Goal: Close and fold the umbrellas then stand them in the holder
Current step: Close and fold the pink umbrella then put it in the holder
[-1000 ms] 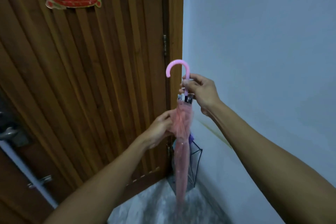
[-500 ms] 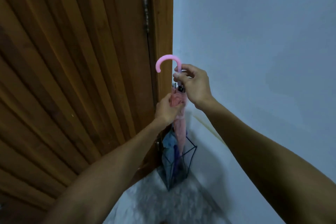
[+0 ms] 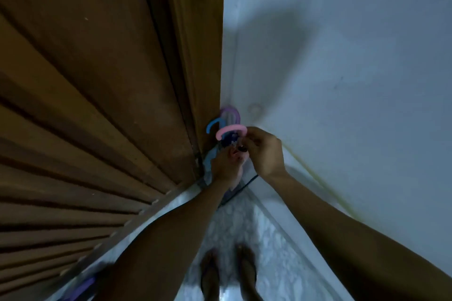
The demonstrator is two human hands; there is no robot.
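The pink umbrella, folded, shows its hooked handle (image 3: 231,131) low in the corner between door and wall. My right hand (image 3: 263,151) grips its shaft just under the handle. My left hand (image 3: 226,164) is wrapped around the bunched pink canopy below. Behind it stand a blue hooked handle (image 3: 215,123) and a purple hooked handle (image 3: 231,112) of two other umbrellas. The black wire holder (image 3: 244,184) is mostly hidden by my hands; only part of its frame shows. The pink umbrella's lower end is hidden.
A ribbed wooden door (image 3: 97,105) fills the left side. A pale wall (image 3: 342,80) runs along the right. My feet in sandals (image 3: 227,273) stand on the speckled floor (image 3: 244,222). A purple object (image 3: 82,287) lies at the lower left.
The view tipped downward and the pink umbrella went down into the corner beside the blue and purple handles. Both hands stayed on it.
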